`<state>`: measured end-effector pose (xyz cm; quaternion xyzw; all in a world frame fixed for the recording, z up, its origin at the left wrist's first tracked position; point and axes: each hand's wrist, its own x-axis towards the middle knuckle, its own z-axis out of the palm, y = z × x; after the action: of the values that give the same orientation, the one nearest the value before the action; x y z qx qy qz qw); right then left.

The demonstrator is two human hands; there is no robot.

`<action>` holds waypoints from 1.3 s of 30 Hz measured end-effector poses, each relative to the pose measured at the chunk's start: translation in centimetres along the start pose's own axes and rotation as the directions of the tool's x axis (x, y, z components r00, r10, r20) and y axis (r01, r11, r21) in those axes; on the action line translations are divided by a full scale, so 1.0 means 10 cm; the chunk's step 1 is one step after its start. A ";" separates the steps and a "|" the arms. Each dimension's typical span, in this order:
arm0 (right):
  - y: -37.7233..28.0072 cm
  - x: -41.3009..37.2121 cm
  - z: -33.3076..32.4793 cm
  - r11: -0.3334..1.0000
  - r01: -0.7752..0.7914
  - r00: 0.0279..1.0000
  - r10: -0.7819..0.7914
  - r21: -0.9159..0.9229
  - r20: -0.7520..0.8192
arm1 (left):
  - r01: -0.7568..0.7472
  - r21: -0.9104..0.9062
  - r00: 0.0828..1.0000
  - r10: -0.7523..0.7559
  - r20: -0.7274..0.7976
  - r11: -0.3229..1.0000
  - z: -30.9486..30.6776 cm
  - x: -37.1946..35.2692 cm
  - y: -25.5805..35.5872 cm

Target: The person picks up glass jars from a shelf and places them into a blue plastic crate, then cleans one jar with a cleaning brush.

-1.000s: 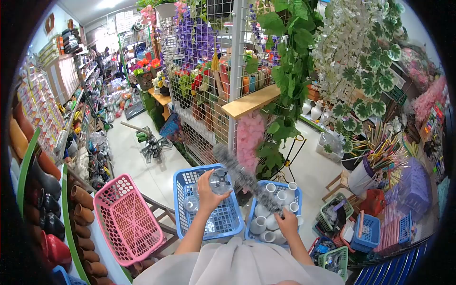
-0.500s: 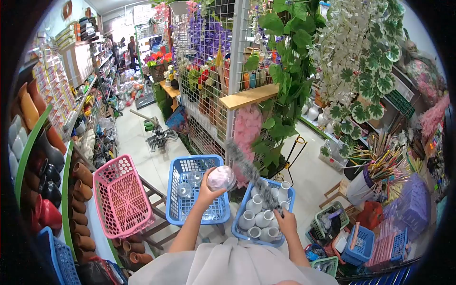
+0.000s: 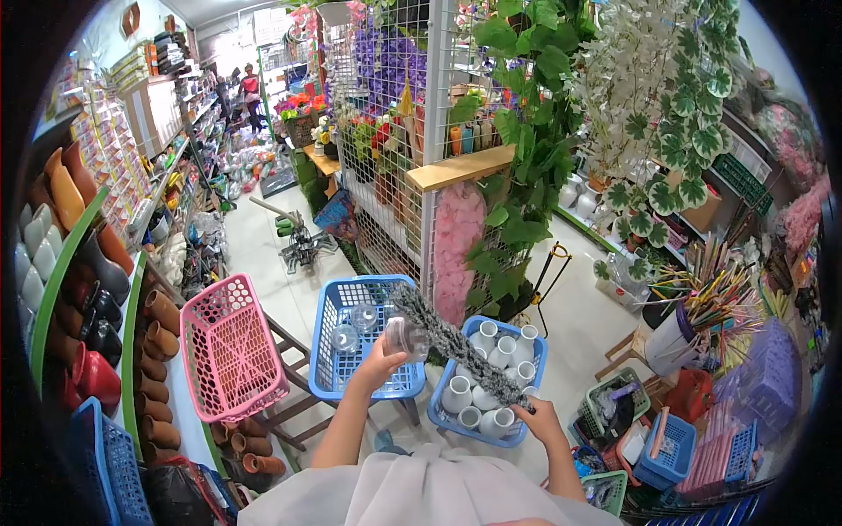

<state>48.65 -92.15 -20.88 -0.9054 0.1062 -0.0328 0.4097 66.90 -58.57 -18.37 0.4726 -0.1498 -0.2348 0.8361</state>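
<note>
Cupped the jar, clutched the duster!

Held the clear jar in the left hand, half curled round its side. Had the right hand clenched on the grey duster, hiding its near end. Had it slanting past the jar; couldn't tell if touching. Spotted clear containers in the blue basket beyond the left grip, white vases beside the right. Couldn't read the tiny-print packets, far left.

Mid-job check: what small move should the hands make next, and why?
Probably a light stroke of the grey duster over the clear jar: the left hand holds the jar up, and the right hand grips the duster near one end, with the fluffy far end close to the jar.
</note>
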 end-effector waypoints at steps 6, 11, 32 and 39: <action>-0.16 -0.02 -0.09 0.996 -0.014 0.999 0.017 0.085 -0.034 | -0.225 -0.236 0.973 0.230 -0.006 0.945 0.23 -0.15 0.11; -0.37 -0.04 0.15 0.991 0.071 0.995 -0.077 0.110 0.056 | -0.378 -0.590 0.923 0.238 -0.303 0.713 -0.01 -0.14 -0.05; -0.81 0.43 0.88 0.934 0.355 0.933 -0.357 0.040 0.043 | -0.415 -0.719 0.892 0.095 -0.441 0.557 -0.04 -0.80 0.16; -0.76 0.38 1.08 0.853 0.507 0.861 -0.494 -0.125 0.121 | -0.437 -0.797 0.892 0.087 -0.443 0.416 -0.05 -0.95 0.19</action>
<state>55.16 -80.16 -22.39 -0.9310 -0.1480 -0.0920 0.3206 59.57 -52.29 -17.20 -0.0262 0.0642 -0.0579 0.9959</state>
